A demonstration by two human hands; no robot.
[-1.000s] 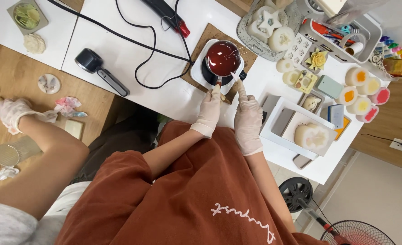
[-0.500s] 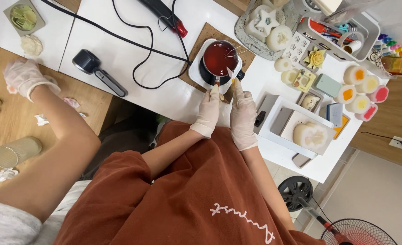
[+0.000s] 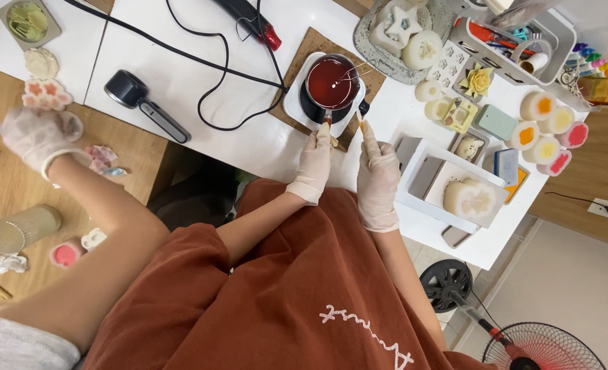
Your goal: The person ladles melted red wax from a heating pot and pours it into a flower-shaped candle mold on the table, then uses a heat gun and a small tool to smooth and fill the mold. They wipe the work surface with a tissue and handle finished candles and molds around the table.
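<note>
Gloved left hand (image 3: 315,159) fingers grip the pot's handle (image 3: 327,120); right hand (image 3: 378,175) fingers unclear, white table (image 3: 201,82).

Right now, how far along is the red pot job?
Done: round cream pieces with coloured centres sit right of the white hotplate. In hand: left hand grips the small metal pot of dark red liquid on it; right hand beside. Left: liquid still in pot.

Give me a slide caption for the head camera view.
Gloved left hand grips the handle of a small pot of red liquid on a hotplate; right hand alongside.
</note>
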